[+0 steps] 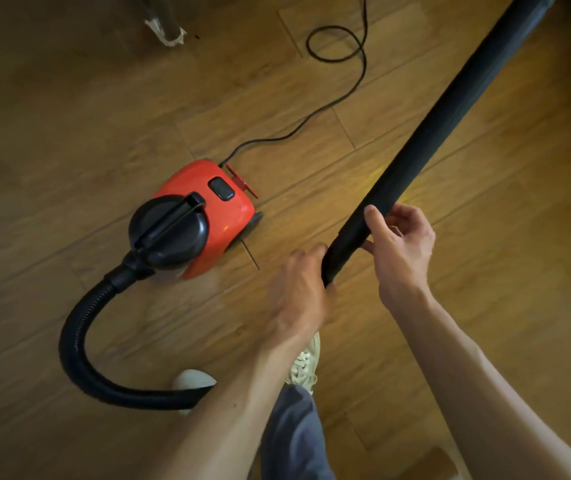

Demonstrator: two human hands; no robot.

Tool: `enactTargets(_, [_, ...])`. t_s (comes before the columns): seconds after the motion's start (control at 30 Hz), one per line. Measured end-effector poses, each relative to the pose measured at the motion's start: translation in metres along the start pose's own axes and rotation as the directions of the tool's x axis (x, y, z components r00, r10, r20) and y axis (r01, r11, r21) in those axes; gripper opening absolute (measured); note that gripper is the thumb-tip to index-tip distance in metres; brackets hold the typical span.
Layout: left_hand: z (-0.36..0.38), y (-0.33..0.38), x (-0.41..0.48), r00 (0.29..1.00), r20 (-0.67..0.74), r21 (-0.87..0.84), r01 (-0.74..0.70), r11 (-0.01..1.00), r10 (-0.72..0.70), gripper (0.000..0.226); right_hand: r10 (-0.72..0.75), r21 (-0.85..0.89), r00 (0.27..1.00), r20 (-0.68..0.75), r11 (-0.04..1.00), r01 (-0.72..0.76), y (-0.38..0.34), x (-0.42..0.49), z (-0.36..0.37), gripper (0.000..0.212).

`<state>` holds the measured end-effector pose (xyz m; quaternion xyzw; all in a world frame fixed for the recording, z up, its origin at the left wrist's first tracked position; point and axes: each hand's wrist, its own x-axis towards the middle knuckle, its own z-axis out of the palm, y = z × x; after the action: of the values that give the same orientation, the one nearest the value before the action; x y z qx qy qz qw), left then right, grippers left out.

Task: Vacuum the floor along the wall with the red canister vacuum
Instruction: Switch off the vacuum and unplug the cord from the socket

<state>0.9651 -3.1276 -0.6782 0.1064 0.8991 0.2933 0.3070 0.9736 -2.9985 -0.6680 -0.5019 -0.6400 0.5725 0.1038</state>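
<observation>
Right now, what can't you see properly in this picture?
Head view:
Tip of the wand: cut off by the top-right edge.
Plug of the power cord: runs off the top edge.
End of the hose: hidden behind the left forearm.
The wall: not in frame.

View: one wide-angle camera worn on the head, facing forward and steeply down at the floor [69,109].
Nearness: close; forearms [478,372] enter from the bottom edge, fingers [412,216] right of centre.
Framing: vacuum [208,209] left of the fingers; tube [450,126] runs from them to the upper right corner.
</observation>
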Motion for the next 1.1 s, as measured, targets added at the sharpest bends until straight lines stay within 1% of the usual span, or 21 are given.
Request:
enactTargets(0.1, [0.018,0.014,0.003,0.999,0.023,0.035,-0.033,0.999,0.032,0.040,0.081,0.022,0.996,-0.032,0.997,-0.081,0.008,0.012,-0.021,0.014])
enactTargets(0.17, [0.027,0.018,0.002,0.998,0.056,0.066,-0.033,0.997,0.029,0.042,0.147,0.051,0.988,-0.036,0.988,-0.145,0.016,0.018,-0.030,0.013])
enactTargets(0.23, [0.035,0.014,-0.002,0.995,0.100,0.057,0.004,0.998,-0.010,0.046,0.197,0.052,0.980,-0.013,0.979,-0.196,0.028,0.018,-0.032,0.014])
enactTargets(0.33, [0.041,-0.004,-0.012,0.980,0.170,0.107,0.083,0.991,-0.100,0.045,0.260,0.020,0.965,0.035,0.965,-0.260,0.051,0.009,-0.025,0.016])
enactTargets(0.47, [0.038,-0.055,-0.025,0.948,0.239,0.182,0.167,0.969,-0.209,0.051,0.386,0.033,0.919,0.081,0.920,-0.390,0.089,-0.021,0.004,0.019])
enactTargets(0.6, [0.036,-0.116,-0.037,0.913,0.283,0.253,0.226,0.941,-0.295,0.045,0.505,0.015,0.855,0.119,0.860,-0.510,0.133,-0.049,0.040,0.021])
enactTargets(0.73, [0.047,-0.180,-0.045,0.879,0.257,0.164,0.369,0.915,-0.401,0.048,0.576,-0.057,0.803,0.150,0.816,-0.575,0.180,-0.064,0.079,0.026])
enactTargets(0.8, [0.056,-0.210,-0.044,0.866,0.220,0.127,0.430,0.894,-0.448,0.037,0.601,-0.072,0.785,0.149,0.798,-0.598,0.206,-0.065,0.098,0.026])
enactTargets(0.83, [0.063,-0.224,-0.042,0.864,0.211,0.105,0.445,0.890,-0.457,0.034,0.612,-0.090,0.779,0.139,0.791,-0.605,0.220,-0.064,0.107,0.026])
enactTargets(1.0, [0.095,-0.287,-0.030,0.870,0.208,0.049,0.448,0.893,-0.448,0.036,0.649,-0.161,0.753,0.108,0.759,-0.631,0.288,-0.059,0.144,0.023])
enactTargets(1.1, [0.108,-0.320,-0.025,0.880,0.207,0.073,0.422,0.903,-0.428,0.033,0.661,-0.217,0.744,0.103,0.744,-0.631,0.317,-0.058,0.161,0.022])
